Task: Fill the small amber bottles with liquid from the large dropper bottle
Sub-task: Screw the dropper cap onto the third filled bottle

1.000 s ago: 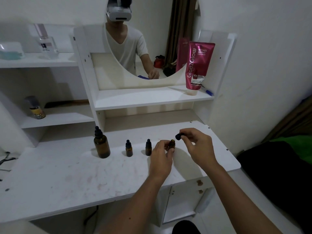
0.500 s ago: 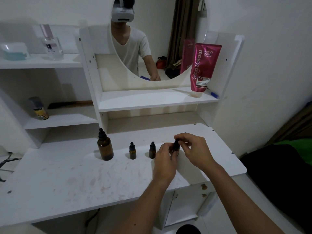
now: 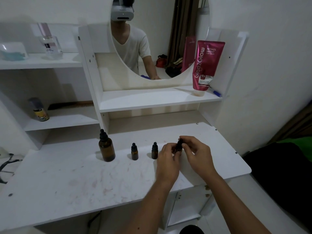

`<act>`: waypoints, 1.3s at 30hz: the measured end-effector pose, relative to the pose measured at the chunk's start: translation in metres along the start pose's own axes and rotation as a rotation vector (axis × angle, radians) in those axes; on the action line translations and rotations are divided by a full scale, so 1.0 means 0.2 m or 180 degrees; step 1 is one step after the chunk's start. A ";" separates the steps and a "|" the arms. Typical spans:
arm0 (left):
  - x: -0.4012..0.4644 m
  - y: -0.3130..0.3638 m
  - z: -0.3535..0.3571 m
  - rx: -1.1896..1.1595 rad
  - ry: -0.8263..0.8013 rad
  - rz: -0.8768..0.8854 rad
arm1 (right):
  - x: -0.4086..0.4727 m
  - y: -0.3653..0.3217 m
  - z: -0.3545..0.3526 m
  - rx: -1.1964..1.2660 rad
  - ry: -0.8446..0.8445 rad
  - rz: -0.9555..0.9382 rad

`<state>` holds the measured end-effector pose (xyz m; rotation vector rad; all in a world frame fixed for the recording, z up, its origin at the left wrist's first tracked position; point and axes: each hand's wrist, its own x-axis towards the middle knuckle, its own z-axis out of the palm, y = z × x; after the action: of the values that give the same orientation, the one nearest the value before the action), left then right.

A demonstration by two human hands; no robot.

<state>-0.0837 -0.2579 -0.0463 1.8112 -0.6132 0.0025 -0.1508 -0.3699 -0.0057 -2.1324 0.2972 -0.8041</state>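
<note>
Head view: an upright small amber bottle (image 3: 178, 148) is gripped between both hands, body pinched by the left hand (image 3: 167, 157), cap pinched from above by the right hand (image 3: 195, 153).

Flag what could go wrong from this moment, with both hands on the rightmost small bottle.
1. The left hand and right hand hide most of the held small bottle, so a crooked cap may go unseen.
2. The left hand sits close to the neighbouring small bottle; a twist could perhaps tip it.
3. The large dropper bottle stands capped; liquid could spill once it is opened.
</note>
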 end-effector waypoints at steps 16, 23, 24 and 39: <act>-0.01 -0.03 0.01 0.0179 -0.0033 0.0023 | -0.06 0.10 0.07 0.0741 0.0344 0.0280; 0.01 -0.04 -0.01 0.0132 0.0010 0.0025 | -0.03 0.07 0.09 0.0758 0.0311 0.0296; 0.01 -0.03 -0.02 0.0129 0.0006 0.0024 | -0.03 0.06 0.09 0.0777 0.0267 0.0285; 0.01 -0.01 -0.03 0.0184 0.0015 0.0047 | -0.04 0.05 0.09 0.0458 0.0499 0.0179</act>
<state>-0.0799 -0.2531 -0.0465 1.8620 -0.6289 0.0348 -0.1451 -0.3627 -0.0251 -1.9229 0.3683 -0.9337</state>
